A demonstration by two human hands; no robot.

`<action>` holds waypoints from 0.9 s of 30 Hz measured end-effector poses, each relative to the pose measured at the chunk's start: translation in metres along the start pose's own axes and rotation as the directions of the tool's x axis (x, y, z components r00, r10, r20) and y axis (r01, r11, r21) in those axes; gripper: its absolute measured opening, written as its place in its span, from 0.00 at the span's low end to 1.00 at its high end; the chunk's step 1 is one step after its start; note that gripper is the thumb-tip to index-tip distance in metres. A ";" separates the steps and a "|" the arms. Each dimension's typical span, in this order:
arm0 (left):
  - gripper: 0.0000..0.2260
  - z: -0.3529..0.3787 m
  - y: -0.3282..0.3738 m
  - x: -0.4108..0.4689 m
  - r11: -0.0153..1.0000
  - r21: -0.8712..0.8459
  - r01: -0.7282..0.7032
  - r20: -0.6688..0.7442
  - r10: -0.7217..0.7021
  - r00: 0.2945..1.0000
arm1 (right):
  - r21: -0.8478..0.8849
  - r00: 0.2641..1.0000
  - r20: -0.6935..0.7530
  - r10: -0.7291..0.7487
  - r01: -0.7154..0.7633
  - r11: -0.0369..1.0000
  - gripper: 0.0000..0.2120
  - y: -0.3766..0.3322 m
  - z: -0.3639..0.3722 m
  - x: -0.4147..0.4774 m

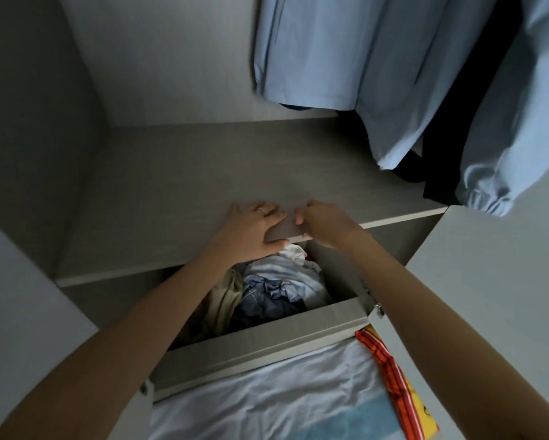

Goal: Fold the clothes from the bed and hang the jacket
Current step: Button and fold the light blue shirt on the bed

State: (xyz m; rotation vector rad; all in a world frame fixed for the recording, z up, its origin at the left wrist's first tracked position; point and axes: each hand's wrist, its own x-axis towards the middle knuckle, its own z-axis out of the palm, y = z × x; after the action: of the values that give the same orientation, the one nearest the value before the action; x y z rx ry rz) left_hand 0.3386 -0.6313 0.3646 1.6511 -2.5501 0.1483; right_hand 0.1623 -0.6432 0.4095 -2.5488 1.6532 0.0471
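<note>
Together, hands [251, 231] [325, 223] on shelf edge [403, 217]

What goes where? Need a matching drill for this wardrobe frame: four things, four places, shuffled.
Things
1. light blue jacket
2. orange striped cloth
3. crumpled clothes
4. left hand

Places
A. inside the open drawer
B. fingers flat on top of the shelf board
C. hanging at the upper right
D. at the bottom right of the view, on the near side of the drawer front

Pairs: 1-C, 2-D, 3-A, 4-B
</note>
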 end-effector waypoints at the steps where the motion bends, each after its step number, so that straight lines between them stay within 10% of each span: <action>1: 0.30 0.000 0.002 -0.002 1.000 0.010 0.006 0.002 -0.006 1.000 | 0.031 1.000 -0.002 0.016 -0.016 0.999 0.12 -0.001 0.002 -0.001; 6: 0.29 -0.002 0.004 -0.003 0.999 0.043 0.027 0.002 -0.027 1.000 | 0.302 0.994 -0.038 0.102 -0.086 0.950 0.14 -0.004 0.004 -0.013; 11: 0.29 -0.006 0.010 -0.009 0.990 0.135 0.040 0.008 -0.042 0.999 | 0.053 0.994 0.045 0.095 -0.097 0.994 0.19 -0.006 0.008 -0.013; 18: 0.27 -0.014 0.078 -0.039 0.908 0.034 0.417 0.070 -0.419 0.905 | 0.111 0.991 0.112 0.075 -0.087 0.990 0.20 0.005 0.009 -0.088; 24: 0.20 0.034 0.199 -0.117 0.960 -0.277 -0.026 -0.016 0.023 1.000 | 0.252 0.940 0.146 0.309 -0.337 0.907 0.14 0.011 0.079 -0.292; 27: 0.14 0.052 0.281 -0.165 0.804 -0.500 -0.321 0.046 0.395 0.918 | 0.309 0.856 0.179 0.485 -0.517 0.798 0.11 0.005 0.113 -0.414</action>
State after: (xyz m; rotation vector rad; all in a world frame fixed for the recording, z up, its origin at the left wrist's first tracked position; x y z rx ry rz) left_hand 0.1479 -0.3752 0.2826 1.0167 -2.6760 -0.5678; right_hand -0.0081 -0.2574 0.3310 -1.7726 2.0411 -0.0805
